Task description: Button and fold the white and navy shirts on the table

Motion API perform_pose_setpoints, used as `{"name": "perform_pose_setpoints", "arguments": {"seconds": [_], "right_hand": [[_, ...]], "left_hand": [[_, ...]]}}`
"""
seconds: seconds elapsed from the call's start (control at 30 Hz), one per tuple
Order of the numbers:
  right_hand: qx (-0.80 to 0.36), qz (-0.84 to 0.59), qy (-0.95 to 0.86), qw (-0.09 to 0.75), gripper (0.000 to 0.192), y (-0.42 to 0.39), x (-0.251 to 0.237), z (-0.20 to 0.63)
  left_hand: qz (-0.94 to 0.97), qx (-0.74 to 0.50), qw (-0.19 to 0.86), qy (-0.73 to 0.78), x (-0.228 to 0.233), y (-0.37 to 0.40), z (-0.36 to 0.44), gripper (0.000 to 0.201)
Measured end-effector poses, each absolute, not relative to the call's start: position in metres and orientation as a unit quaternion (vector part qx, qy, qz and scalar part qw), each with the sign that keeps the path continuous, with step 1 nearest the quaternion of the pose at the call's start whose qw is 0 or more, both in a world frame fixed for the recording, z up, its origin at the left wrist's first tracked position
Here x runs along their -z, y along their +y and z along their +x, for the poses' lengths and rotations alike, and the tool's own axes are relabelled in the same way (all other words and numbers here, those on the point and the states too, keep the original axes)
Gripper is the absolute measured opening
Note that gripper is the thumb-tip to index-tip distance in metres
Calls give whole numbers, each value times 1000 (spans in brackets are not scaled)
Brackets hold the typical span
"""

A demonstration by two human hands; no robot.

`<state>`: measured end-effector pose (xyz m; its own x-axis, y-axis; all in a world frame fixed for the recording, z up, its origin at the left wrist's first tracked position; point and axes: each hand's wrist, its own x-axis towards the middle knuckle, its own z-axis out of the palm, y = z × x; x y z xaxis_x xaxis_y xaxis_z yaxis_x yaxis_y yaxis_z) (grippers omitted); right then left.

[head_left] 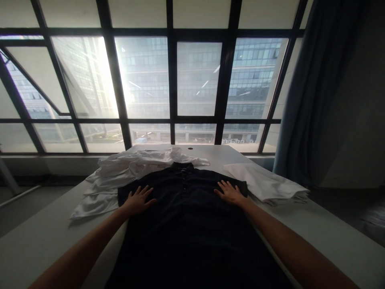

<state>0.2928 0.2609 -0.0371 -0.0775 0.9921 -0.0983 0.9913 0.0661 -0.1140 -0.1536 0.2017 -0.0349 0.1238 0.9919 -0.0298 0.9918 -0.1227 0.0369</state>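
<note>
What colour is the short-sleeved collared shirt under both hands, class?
The collared shirt is very dark navy, almost black, seen in the head view.

no word, number or sign is readable from here. the collar (182,165) of the dark shirt (185,218), beyond and between the left hand (138,200) and right hand (231,194), is too dim to read.

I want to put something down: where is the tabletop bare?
Bare tabletop shows right of the right forearm, nearer than the flat white cloth; left of the left forearm, nearer than the crumpled white cloth; and right of the dark round spot at the far end. The middle is crowded: the dark shirt between both cloths.
</note>
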Motion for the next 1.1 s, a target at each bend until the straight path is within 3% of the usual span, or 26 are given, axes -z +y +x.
{"name": "perform_pose_setpoints", "arguments": {"seconds": [0.23, 0.33, 0.43, 0.53, 0.73, 0.87, 1.03, 1.1], "right_hand": [[-63, -652, -755, -11, 82, 271, 36, 304], [-11, -647, -763, 8, 74, 262, 31, 286], [-20, -603, -796, 48, 68, 243, 33, 258], [-67, -593, -802, 24, 72, 223, 35, 237], [14, -556, -829, 59, 65, 177, 27, 207], [-45, -500, -862, 71, 64, 135, 35, 188], [27, -496, -856, 143, 40, 91, 20, 181], [11, -477, -865, 155, 25, 72, 3, 185]], "left_hand": [[752, 14, 27, 658, 29, 203, -158, 76], [772, -11, -15, 636, 32, 197, -143, 70], [805, -34, 8, 593, 38, 189, -125, 68], [810, -12, 49, 584, 38, 181, -113, 70], [824, -45, 18, 564, 31, 151, -88, 62], [855, -45, 62, 513, 38, 115, -64, 61], [858, -131, -2, 496, 8, 61, -43, 37], [880, -161, 25, 447, -9, 30, -38, 28]]}}
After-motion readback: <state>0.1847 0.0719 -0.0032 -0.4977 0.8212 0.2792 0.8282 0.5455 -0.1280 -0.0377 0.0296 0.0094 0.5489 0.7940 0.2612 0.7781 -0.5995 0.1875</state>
